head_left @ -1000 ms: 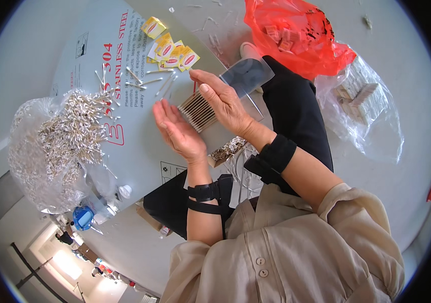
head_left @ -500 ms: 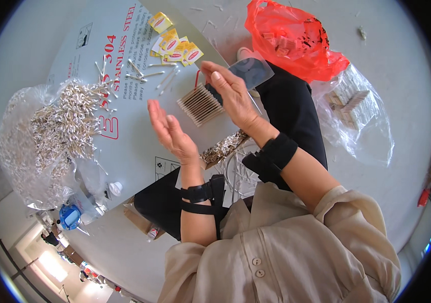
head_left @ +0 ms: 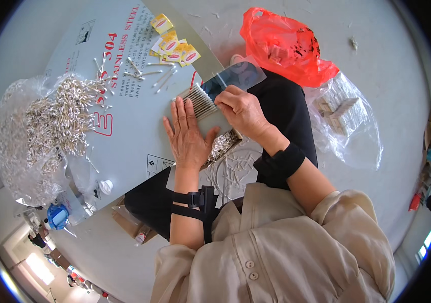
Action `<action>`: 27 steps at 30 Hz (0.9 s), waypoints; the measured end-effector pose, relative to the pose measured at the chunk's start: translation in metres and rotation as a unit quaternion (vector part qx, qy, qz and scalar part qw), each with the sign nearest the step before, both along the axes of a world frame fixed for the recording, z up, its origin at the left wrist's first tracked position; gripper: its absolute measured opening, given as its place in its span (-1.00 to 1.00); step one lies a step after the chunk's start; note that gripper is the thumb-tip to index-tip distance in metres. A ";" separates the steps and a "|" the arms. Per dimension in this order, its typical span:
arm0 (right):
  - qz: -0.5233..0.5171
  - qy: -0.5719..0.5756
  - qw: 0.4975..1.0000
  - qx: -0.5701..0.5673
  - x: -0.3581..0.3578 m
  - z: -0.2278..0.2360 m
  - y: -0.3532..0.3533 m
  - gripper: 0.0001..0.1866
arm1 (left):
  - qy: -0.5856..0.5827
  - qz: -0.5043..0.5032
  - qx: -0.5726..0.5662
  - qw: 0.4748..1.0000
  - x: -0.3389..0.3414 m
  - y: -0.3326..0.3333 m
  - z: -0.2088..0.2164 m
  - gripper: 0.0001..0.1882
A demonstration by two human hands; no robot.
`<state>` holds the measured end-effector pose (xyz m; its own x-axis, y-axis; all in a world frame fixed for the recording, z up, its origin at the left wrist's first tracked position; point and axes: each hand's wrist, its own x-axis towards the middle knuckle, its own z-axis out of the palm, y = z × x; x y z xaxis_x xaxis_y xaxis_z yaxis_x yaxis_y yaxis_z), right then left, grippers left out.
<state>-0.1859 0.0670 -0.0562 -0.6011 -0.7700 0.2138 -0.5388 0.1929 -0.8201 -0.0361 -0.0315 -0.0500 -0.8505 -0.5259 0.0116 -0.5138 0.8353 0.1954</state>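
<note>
A neat row of cotton swabs lies side by side on the table, close to its right edge. My left hand is flat and open, fingertips against the row's near left side. Just right of the row, my right hand is closed in a pinch, with a white cotton swab sticking out beyond its fingers. Under that swab, a dark translucent plastic sheet reaches past the table edge. Below my hands, a container of loose cotton swabs is partly hidden.
On the left of the table lies a clear bag spilling cotton swabs. Several yellow packets and stray swabs are farther back. A red plastic bag and a clear bag of white packs are at the right.
My left hand has come down flat beside the row of swabs. My right hand has moved slightly nearer me and closed into a pinch, with a swab now showing at its fingers.
</note>
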 end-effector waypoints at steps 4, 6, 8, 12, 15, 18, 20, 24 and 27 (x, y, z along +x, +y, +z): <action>0.014 0.022 1.000 0.011 0.002 0.002 0.000 -0.94 | 0.003 0.005 0.010 1.000 0.001 0.000 0.000 0.00; 0.016 0.042 0.999 0.019 0.003 0.003 0.000 -0.95 | 0.009 0.008 0.012 1.000 0.001 0.001 0.000 -0.01; 0.014 0.051 0.998 0.017 0.003 0.002 -0.001 -0.95 | 0.016 0.009 0.014 1.000 0.001 0.001 0.000 -0.01; 0.027 0.077 0.997 0.017 0.003 0.001 -0.001 -0.95 | 0.015 0.009 0.015 1.000 0.001 0.000 0.000 -0.01; 0.040 0.081 0.996 0.024 0.003 0.002 0.001 -0.94 | 0.010 0.011 0.017 1.000 0.000 0.000 0.000 -0.01; 0.049 0.074 0.996 0.030 0.002 0.002 0.002 -0.93 | 0.011 0.014 0.022 1.000 0.000 0.001 -0.001 -0.01; 0.052 0.072 0.996 0.031 0.002 0.002 0.001 -0.92 | 0.015 0.016 0.025 0.999 0.001 0.001 -0.001 -0.02; 0.019 0.030 0.999 0.021 0.003 0.007 0.000 -0.89 | 0.014 0.014 0.017 1.000 0.001 0.001 -0.002 -0.01; -0.004 0.001 0.999 0.033 0.004 0.008 -0.003 -0.92 | 0.016 0.013 0.020 1.000 0.001 0.001 -0.002 -0.01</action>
